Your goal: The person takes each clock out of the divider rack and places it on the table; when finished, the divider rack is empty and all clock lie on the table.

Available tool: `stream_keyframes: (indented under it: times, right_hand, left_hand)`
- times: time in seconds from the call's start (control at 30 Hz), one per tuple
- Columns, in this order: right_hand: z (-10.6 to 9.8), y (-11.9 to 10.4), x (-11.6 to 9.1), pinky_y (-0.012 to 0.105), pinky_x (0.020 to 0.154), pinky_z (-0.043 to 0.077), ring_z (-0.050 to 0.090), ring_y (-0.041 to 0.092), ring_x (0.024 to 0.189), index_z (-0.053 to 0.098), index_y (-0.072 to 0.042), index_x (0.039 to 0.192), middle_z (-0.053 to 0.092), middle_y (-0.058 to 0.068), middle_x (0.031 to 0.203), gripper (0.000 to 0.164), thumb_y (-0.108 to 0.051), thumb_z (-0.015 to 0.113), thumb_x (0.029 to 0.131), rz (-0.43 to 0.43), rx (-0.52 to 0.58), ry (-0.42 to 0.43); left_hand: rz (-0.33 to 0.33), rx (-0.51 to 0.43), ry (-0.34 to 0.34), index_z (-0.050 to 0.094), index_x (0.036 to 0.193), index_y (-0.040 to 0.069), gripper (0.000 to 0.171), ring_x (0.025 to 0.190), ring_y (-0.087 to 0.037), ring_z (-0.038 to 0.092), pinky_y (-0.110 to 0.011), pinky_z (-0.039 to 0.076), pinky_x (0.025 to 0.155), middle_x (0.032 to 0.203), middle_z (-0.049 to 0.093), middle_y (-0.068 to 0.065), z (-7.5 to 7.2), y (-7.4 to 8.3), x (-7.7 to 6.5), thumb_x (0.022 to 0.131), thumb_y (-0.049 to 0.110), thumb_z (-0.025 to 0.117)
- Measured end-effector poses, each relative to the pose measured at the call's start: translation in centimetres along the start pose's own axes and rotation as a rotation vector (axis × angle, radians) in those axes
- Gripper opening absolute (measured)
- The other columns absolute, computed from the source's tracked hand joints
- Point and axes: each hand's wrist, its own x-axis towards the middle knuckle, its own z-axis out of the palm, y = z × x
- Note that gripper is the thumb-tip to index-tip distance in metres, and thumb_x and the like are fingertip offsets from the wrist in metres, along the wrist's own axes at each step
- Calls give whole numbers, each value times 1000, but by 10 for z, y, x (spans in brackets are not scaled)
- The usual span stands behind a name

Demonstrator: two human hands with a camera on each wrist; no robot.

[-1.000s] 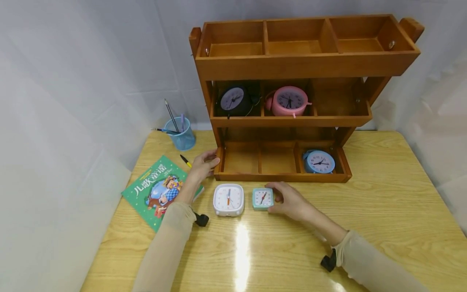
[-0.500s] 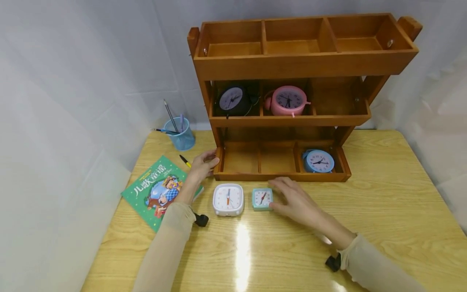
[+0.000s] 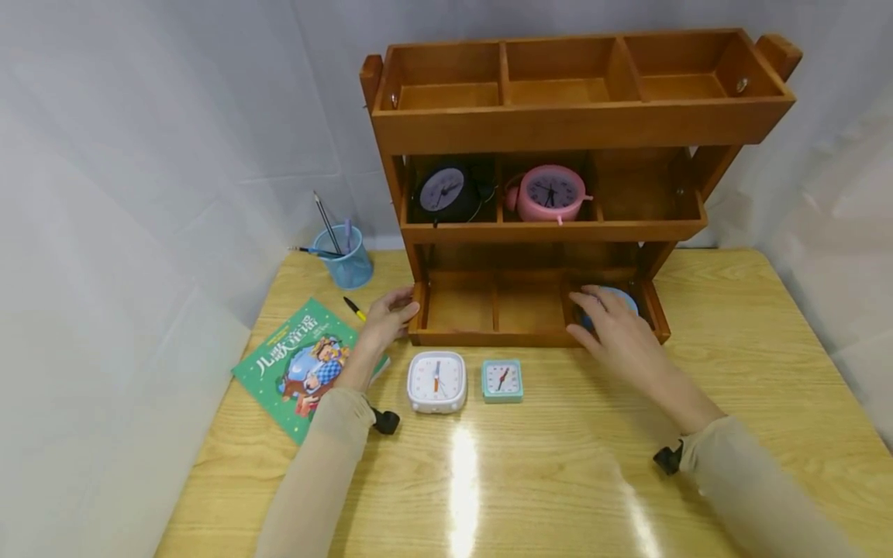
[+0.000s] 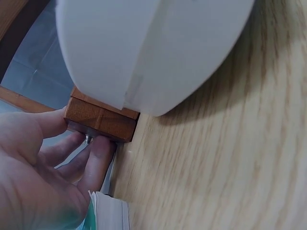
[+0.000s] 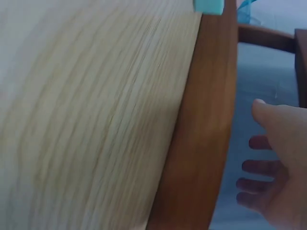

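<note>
The left hand [image 3: 387,316] grips the rack [image 3: 579,130]; the right hand [image 3: 621,329], spread, partly hides the blue clock [image 3: 628,299] inside. Black clock [image 3: 443,192] and pink clock [image 3: 555,194] look placed; white clock [image 3: 436,380] and teal clock [image 3: 502,380], on the table [image 3: 558,465], seem left.

Extends both arms [image 3: 315,465] forward; curls left hand [image 3: 386,318], thumb [image 4: 51,123] opposite fingers [image 4: 98,160]; holds right hand [image 3: 619,335] loose, thumb apart.

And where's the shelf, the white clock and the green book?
Shelf [image 3: 551,232], head view, on its middle front board.
White clock [image 3: 437,379], head view, on its face.
Green book [image 3: 301,368], head view, on its front cover.
</note>
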Motion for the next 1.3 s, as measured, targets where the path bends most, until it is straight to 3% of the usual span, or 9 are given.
stream_keyframes:
  times: [0.23, 0.53, 0.7, 0.93, 1.3]
  right_hand:
    - [5, 25, 6, 69, 108, 45, 45, 57, 136, 47, 3, 152, 46, 33, 150, 59, -32, 63, 107, 76, -74, -78]
    - [3, 33, 14, 74, 108, 42, 42, 65, 135, 31, 3, 160, 31, 40, 159, 64, -35, 52, 112, 207, -14, -217]
    - [5, 37, 18, 76, 111, 38, 40, 67, 137, 27, 3, 161, 28, 41, 161, 69, -37, 52, 111, 237, 27, -265]
    - [4, 41, 27, 78, 113, 32, 30, 69, 141, 23, 7, 162, 20, 47, 161, 78, -46, 48, 111, 397, 195, -320]
    - [5, 41, 29, 76, 109, 38, 34, 69, 138, 14, 8, 163, 25, 50, 156, 87, -54, 45, 110, 527, 224, -392]
  left_hand:
    - [9, 27, 4, 47, 158, 11, 51, 133, -30, 57, -39, 53, 100, 156, 51, -16, 1, 0, 0, 110, 19, 58]
    - [7, 40, 0, 47, 158, 13, 50, 135, -31, 56, -43, 52, 104, 156, 51, -15, 1, 1, -1, 110, 21, 57]
    - [5, 28, -2, 47, 159, 12, 51, 138, -33, 55, -47, 51, 108, 157, 50, -16, 1, 1, -1, 110, 21, 57]
    - [10, 13, -6, 46, 159, 11, 52, 142, -36, 53, -53, 48, 114, 158, 49, -18, 1, 0, -1, 110, 20, 57]
    - [22, 34, 1, 46, 159, 11, 51, 139, -35, 54, -51, 51, 111, 157, 50, -17, 1, -1, 0, 110, 21, 57]
